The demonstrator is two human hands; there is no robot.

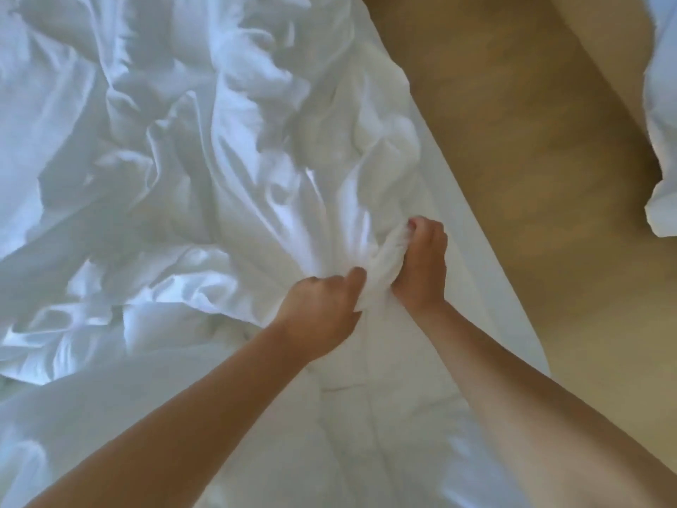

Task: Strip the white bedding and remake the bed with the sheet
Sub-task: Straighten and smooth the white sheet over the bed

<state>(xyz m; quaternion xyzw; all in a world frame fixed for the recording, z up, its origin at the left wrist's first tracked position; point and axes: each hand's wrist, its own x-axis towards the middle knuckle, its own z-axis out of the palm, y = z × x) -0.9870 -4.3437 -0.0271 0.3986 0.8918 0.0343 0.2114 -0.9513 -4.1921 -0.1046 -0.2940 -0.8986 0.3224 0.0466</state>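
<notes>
— Your grip?
— Both clenched: my left hand [322,309] and right hand [421,265] bunch the white bedding [183,159], crumpled across the bed [487,287] near its edge.
— Which layer?
— Possibly the top one; it's blurred.

Cool, bluish daylight falls from the left across the crumpled white bedding [154,148], burning out highlights on folds at lower left and leaving soft grey shadows in the creases. To the right the light warms over the tan floor [513,177], which looks smeared and without detail. The frame is soft throughout, the left hand [322,309] and right hand [421,265] slightly blurred. Wide-angle distortion bows the bed edge [441,166].
</notes>
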